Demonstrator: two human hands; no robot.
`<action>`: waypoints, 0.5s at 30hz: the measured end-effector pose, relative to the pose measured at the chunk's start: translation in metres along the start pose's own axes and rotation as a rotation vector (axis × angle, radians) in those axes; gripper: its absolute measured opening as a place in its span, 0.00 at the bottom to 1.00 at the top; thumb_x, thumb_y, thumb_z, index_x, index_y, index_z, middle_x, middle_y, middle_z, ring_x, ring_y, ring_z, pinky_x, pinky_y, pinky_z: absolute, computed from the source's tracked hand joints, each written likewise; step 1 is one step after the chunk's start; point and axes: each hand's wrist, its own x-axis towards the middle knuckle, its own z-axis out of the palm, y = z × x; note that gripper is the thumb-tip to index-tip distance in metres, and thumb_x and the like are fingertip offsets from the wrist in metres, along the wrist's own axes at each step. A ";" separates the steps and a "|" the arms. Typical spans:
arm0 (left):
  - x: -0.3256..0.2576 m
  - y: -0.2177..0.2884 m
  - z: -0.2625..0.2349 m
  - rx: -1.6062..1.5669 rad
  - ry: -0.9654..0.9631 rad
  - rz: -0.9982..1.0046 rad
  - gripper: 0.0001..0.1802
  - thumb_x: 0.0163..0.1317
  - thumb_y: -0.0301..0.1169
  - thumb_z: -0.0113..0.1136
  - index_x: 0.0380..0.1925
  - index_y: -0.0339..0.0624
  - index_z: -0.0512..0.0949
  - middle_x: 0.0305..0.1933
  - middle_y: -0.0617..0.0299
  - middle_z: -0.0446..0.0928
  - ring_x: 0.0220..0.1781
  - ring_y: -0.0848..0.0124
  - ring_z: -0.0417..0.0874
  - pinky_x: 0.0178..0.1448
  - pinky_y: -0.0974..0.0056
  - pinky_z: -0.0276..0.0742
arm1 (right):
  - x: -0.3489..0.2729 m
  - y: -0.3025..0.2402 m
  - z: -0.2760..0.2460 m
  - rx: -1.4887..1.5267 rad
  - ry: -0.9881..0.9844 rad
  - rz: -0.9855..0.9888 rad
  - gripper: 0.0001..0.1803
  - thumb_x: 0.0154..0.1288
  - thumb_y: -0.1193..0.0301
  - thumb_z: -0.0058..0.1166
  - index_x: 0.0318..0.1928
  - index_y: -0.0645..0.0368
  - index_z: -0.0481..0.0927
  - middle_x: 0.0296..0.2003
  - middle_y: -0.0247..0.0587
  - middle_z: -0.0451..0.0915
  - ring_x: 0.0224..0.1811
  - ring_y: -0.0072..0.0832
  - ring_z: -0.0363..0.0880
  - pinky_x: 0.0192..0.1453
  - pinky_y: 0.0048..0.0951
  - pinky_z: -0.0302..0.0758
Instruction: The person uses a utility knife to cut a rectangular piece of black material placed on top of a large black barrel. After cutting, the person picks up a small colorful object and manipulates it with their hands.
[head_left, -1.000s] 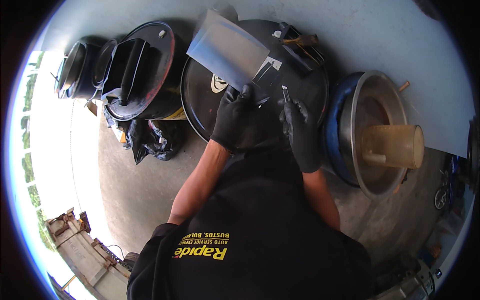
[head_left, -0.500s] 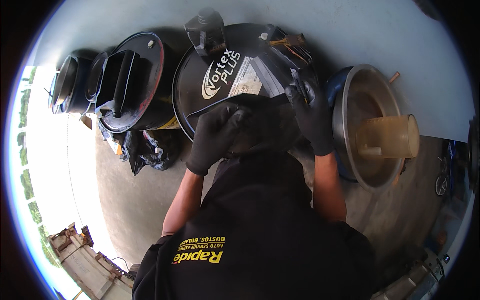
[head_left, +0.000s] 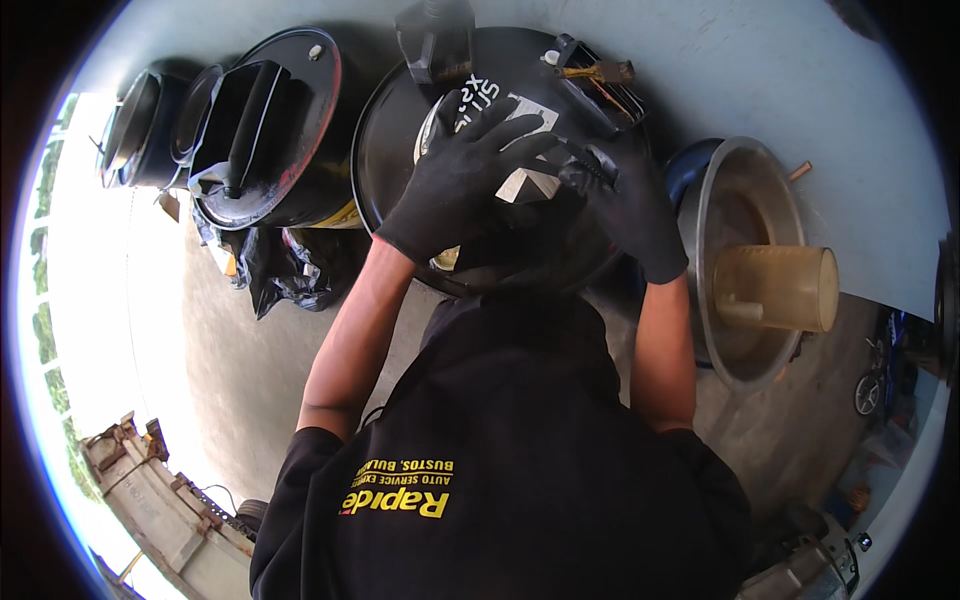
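Observation:
Both my hands wear black gloves and reach over the top of a large black drum [head_left: 385, 150]. My left hand [head_left: 465, 165] is open, fingers spread above the drum's pale label [head_left: 535, 112]. Just right of it, my right hand [head_left: 635, 205] is closed, with a slim dark ridged object [head_left: 580, 155] between thumb and fingers; its kind is hard to make out. Behind the hands, a black plastic bottle [head_left: 437, 45] stands at the drum's far rim. A black open container [head_left: 608, 105] lies at the far right of the lid, with a brown-stained brush [head_left: 605, 72] across it.
To the right, a metal basin [head_left: 700, 230] holds a cloudy yellowish jug [head_left: 775, 288] on its side. Another black drum [head_left: 310, 110] at left carries a black container [head_left: 240, 130]. Black plastic bags [head_left: 290, 270] lie below it. A pale wall [head_left: 720, 80] runs behind.
My left hand has opened from a closed grip and moved up and right, towards my right hand. The dark sheet-like thing before my hands no longer shows there. The view has shifted slightly.

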 end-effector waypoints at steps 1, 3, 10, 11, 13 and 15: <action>0.000 0.001 0.004 0.007 -0.013 -0.001 0.40 0.50 0.43 0.80 0.67 0.59 0.79 0.73 0.67 0.76 0.80 0.58 0.69 0.85 0.34 0.46 | -0.002 0.005 0.005 0.010 0.001 0.001 0.17 0.67 0.68 0.70 0.53 0.62 0.86 0.42 0.51 0.88 0.43 0.48 0.87 0.51 0.41 0.81; -0.001 0.000 0.016 0.022 -0.039 -0.002 0.39 0.49 0.41 0.80 0.65 0.58 0.80 0.72 0.69 0.77 0.80 0.59 0.69 0.85 0.34 0.45 | -0.007 0.008 0.008 0.040 -0.035 0.037 0.14 0.68 0.68 0.69 0.49 0.63 0.86 0.39 0.52 0.87 0.41 0.46 0.87 0.48 0.41 0.80; -0.019 0.002 0.055 -0.100 -0.129 -0.162 0.08 0.66 0.36 0.64 0.42 0.52 0.86 0.36 0.54 0.86 0.41 0.53 0.90 0.53 0.53 0.83 | -0.015 0.020 0.037 0.236 -0.162 0.389 0.13 0.71 0.68 0.66 0.47 0.65 0.85 0.36 0.54 0.86 0.40 0.40 0.88 0.45 0.40 0.79; -0.025 0.002 0.064 -0.131 -0.126 -0.206 0.09 0.66 0.37 0.64 0.43 0.52 0.86 0.38 0.53 0.87 0.41 0.53 0.90 0.50 0.53 0.84 | -0.019 0.023 0.041 0.195 -0.165 0.429 0.12 0.72 0.68 0.65 0.48 0.65 0.85 0.38 0.54 0.86 0.39 0.40 0.88 0.46 0.40 0.80; -0.029 0.000 0.076 -0.186 -0.137 -0.223 0.11 0.68 0.40 0.64 0.46 0.53 0.88 0.40 0.53 0.88 0.43 0.52 0.90 0.49 0.52 0.84 | -0.029 0.030 0.054 0.175 0.035 0.284 0.13 0.73 0.70 0.63 0.50 0.66 0.83 0.41 0.54 0.86 0.35 0.40 0.85 0.45 0.38 0.80; -0.030 -0.003 0.079 -0.215 -0.218 -0.267 0.14 0.68 0.42 0.65 0.49 0.53 0.88 0.42 0.53 0.88 0.45 0.51 0.89 0.50 0.51 0.84 | -0.037 0.036 0.057 0.148 0.141 0.229 0.13 0.75 0.71 0.61 0.53 0.67 0.82 0.43 0.52 0.87 0.33 0.38 0.83 0.43 0.36 0.80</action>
